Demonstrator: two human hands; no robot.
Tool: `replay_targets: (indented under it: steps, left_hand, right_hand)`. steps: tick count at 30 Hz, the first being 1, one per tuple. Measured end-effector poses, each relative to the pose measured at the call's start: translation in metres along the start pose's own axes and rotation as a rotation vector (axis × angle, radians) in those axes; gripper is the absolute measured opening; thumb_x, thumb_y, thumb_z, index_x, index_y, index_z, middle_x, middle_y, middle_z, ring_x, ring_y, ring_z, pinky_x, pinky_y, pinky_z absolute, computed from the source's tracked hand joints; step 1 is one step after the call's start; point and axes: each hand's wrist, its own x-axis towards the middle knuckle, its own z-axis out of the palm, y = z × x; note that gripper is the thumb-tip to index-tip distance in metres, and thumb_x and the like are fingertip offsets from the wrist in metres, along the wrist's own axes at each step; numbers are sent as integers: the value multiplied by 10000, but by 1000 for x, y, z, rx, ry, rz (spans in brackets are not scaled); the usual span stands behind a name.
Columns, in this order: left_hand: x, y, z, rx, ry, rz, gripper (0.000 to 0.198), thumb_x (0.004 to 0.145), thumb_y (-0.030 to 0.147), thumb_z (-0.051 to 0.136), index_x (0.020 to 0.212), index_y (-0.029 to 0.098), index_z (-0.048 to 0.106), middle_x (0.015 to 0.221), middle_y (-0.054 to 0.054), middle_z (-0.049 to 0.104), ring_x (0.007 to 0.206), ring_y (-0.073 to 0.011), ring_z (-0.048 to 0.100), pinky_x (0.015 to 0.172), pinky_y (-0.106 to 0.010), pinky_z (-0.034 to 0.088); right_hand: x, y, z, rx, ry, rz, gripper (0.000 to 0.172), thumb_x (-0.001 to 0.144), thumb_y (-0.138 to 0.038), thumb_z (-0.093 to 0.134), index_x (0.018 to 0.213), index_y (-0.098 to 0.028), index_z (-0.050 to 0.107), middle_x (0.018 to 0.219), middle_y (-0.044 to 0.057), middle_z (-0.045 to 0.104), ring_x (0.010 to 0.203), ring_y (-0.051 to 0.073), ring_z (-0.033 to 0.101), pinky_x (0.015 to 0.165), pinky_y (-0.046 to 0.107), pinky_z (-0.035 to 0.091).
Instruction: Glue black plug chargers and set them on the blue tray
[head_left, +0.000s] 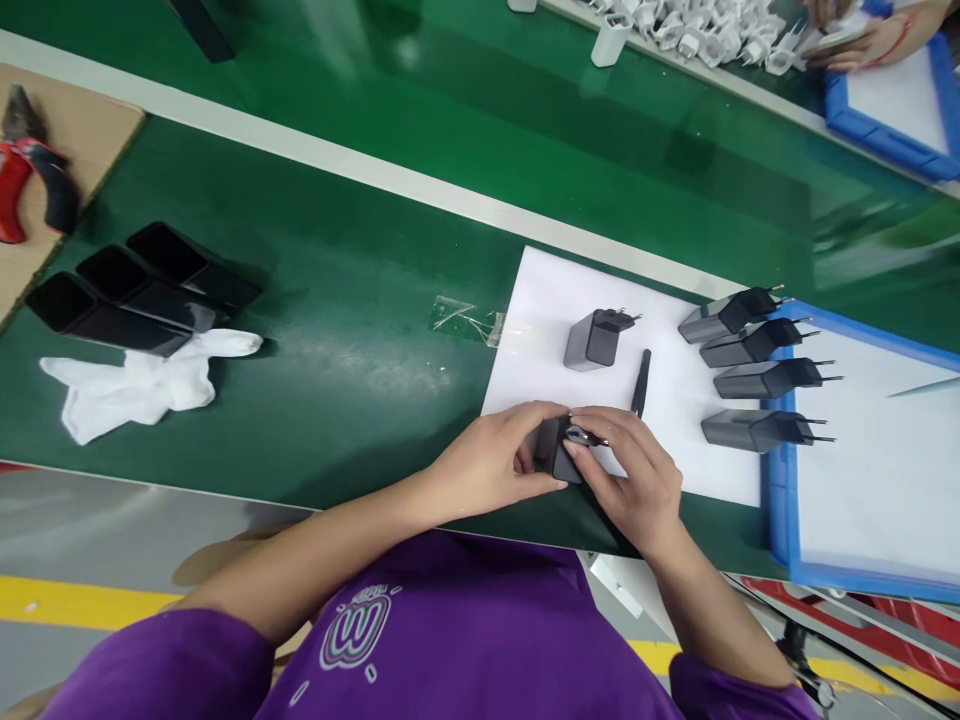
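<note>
Both of my hands meet over the near edge of a white sheet [675, 385] on the green bench. My left hand [491, 462] is closed round a black charger plug [553, 450], holding its body. My right hand [637, 480] pinches at the plug's pin end with thumb and fingers. Just beyond my hands another black charger plug [596, 338] stands on the sheet, and black tweezers [641, 382] lie beside it.
Several finished black chargers [754, 385] lie in a column at the sheet's right edge, by a blue-framed tray [780, 500]. Three black open housings [135, 290] and a white glove [139, 385] lie left. Red-handled pliers [30, 170] rest far left. Another person's hand [862, 40] works among white plugs [697, 30].
</note>
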Motion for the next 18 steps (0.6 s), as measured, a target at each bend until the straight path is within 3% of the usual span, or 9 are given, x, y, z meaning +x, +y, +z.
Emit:
replay_targets:
  steps: [4, 9, 15, 18]
  left_hand:
    - [-2, 5, 0, -148, -35, -25, 624, 763, 317, 720, 1313, 233, 437, 949, -21, 668, 711, -153, 684, 639, -275, 565]
    - [-2, 9, 2, -236, -29, -40, 510, 843, 336, 623, 1296, 222, 420, 1073, -64, 662, 691, -137, 692, 569, -236, 544]
    - [1, 11, 9, -345, -13, -124, 396, 854, 288, 599, 1205, 209, 434, 737, 23, 658, 611, -150, 700, 502, -202, 502]
    - [1, 9, 10, -334, -6, -108, 385, 856, 301, 601, 1192, 201, 441, 698, 32, 646, 580, -147, 696, 496, -196, 497]
  right_hand:
    - [1, 0, 1, 30, 6, 33, 338, 828, -96, 641, 1138, -220, 592, 1016, 98, 687, 952, 222, 668, 788, 379, 586]
    - [0, -1, -1, 67, -46, 64, 339, 825, -89, 647, 1133, -217, 591, 1044, 98, 685, 986, 219, 663, 815, 376, 583]
    - [1, 1, 0, 128, -61, 82, 334, 830, -102, 652, 1135, -221, 585, 1020, 91, 672, 966, 211, 658, 793, 372, 586]
    - [2, 7, 2, 181, -59, 136, 255, 843, -163, 653, 1083, -233, 603, 978, 75, 662, 930, 205, 658, 748, 361, 590]
